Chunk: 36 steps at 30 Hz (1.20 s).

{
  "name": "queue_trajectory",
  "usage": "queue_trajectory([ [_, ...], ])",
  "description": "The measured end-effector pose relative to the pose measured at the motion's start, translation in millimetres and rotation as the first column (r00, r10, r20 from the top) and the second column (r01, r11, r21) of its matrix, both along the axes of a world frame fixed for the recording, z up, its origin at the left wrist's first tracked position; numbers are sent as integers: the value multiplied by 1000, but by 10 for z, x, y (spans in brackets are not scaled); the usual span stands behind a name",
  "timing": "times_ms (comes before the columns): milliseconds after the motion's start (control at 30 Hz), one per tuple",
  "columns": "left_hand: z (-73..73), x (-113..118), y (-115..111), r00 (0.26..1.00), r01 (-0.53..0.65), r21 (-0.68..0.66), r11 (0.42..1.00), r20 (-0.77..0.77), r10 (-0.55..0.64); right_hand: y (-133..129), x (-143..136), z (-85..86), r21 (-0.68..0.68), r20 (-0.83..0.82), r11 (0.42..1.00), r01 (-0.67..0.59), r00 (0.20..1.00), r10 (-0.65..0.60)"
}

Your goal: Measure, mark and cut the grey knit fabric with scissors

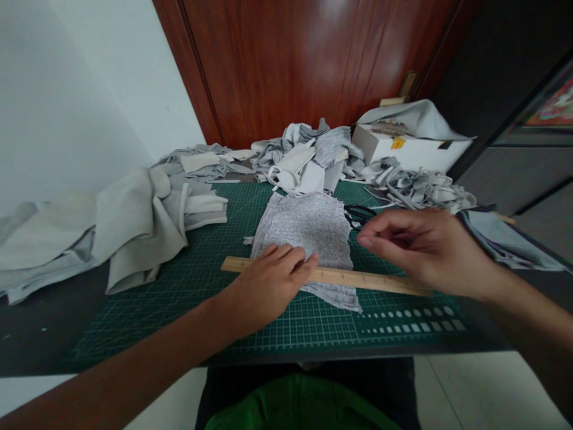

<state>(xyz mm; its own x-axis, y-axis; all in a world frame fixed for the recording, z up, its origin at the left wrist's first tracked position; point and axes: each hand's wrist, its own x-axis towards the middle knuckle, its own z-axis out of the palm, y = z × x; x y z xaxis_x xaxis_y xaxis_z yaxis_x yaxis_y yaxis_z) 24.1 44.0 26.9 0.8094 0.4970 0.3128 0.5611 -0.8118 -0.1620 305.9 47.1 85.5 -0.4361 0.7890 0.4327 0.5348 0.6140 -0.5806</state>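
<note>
A piece of grey speckled fabric (313,218) lies on a green cutting mat (188,272), its edges uneven. Across its lower part runs a wooden ruler (358,278). My left hand (273,283) presses down on the ruler and the fabric, fingers closed over them and the thumb to the right. Above the ruler's right end, my right hand (412,245) is closed in a pinch; whatever lies between its fingertips, if anything, is hidden. Black loops that look like scissor handles (358,215) sit just left of the right hand, beside the fabric.
Draped grey and cream cloth (134,227) lies on the left. Fabric scraps (304,155) are heaped at the back. A white box (403,149) stands at the back right, behind tangled strips (421,185). Folded cloth (510,239) lies at the right edge.
</note>
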Motion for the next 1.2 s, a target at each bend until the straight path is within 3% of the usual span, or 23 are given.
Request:
queue_trajectory([
  [167,-145,-26,17,999,39,-42,998,15,-39,472,-248,-530,-140,103,979,-150,981,165],
  [267,-156,-77,-36,997,66,-70,995,46,-63,551,-289,-667,-144,174,969,-202,959,226],
  [500,-149,-201,-304,994,90,-137,986,72,-80,545,-265,-710,-159,219,970,-184,951,217],
  [800,-63,-143,-542,997,-51,-66,996,53,55,500,-271,-743,-125,255,982,-143,952,171],
  [967,-24,-128,-565,998,-42,-56,998,38,44,489,-275,-746,-129,259,983,-131,952,161],
  [1200,-129,-102,-534,991,-61,-108,992,115,74,474,-293,-690,-144,316,981,-133,933,173],
])
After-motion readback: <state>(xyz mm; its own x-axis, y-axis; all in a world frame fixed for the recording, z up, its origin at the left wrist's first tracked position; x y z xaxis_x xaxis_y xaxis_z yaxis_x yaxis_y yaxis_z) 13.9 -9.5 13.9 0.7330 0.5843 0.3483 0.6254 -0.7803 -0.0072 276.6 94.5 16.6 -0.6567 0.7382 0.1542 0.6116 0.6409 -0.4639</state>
